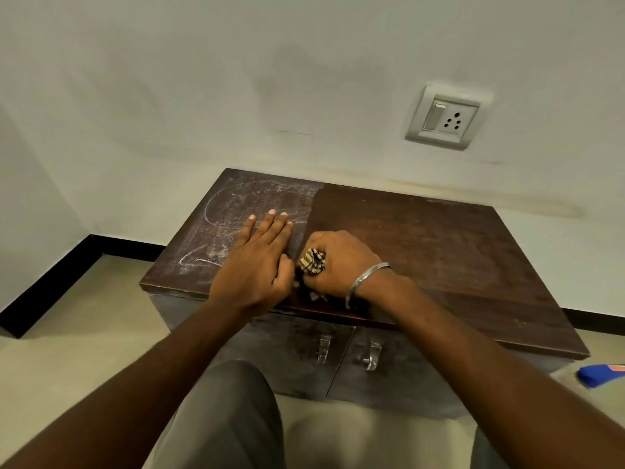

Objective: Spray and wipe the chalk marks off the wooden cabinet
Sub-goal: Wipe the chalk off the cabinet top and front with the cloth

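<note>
Head view, as I read it from the remote station. The wooden cabinet [439,258] stands against a pale wall, its two front doors facing the wearer, each with a clear handle [324,348]. White chalk marks [230,204] loop across the left part of the cabinet top; the right part shows darker, uniform brown wood, with a sharp boundary between the two running front to back. The left grip [257,265] is released: fingers straight and together, lying flat on the chalked area near the boundary. The right grip [338,265] is clenched around a bunched striped cloth [313,262], pressing it to the top near the front edge, touching the left grip's thumb side. A metal bangle [367,279] sits on the right wrist. A switch-and-socket plate [446,118] is on the wall above. A blue object [602,375] lies on the floor at far right, blurred; I cannot identify it.
</note>
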